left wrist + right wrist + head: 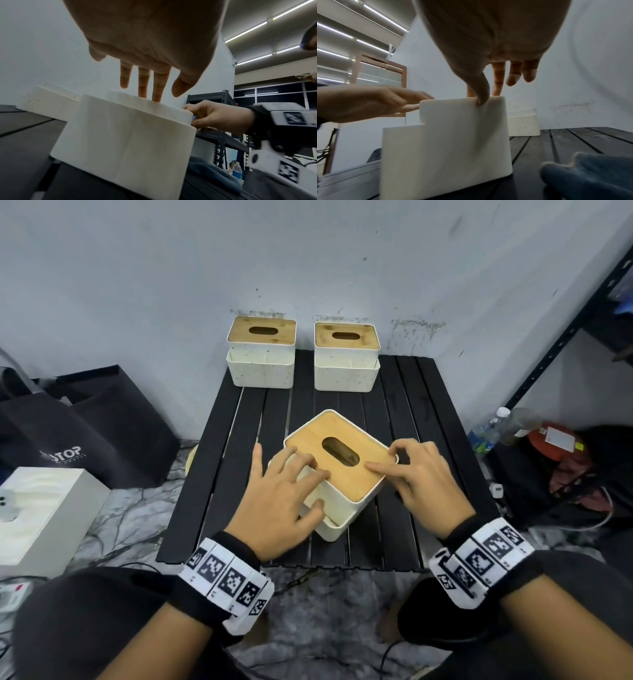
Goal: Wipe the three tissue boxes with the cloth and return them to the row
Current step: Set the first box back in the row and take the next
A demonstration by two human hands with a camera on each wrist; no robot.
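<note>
A white tissue box [342, 474] with a bamboo lid stands turned at an angle in the middle of the black slatted table [411, 412]. My left hand [284, 491] lies with straight, spread fingers on the lid's left edge and the lower step. My right hand [421, 474] grips the box's right corner, with its thumb on the top edge [479, 102] and its fingers curled round the corner. Two matching boxes [261, 350] [346, 354] stand side by side at the back. A blue cloth [590, 175] lies on the table right of the box, hidden in the head view.
The table backs onto a grey wall. On the floor to the left are a black bag [85, 422] and a white box [44, 508]. To the right are a dark metal rack [565, 337], bottles [486, 433] and red clutter.
</note>
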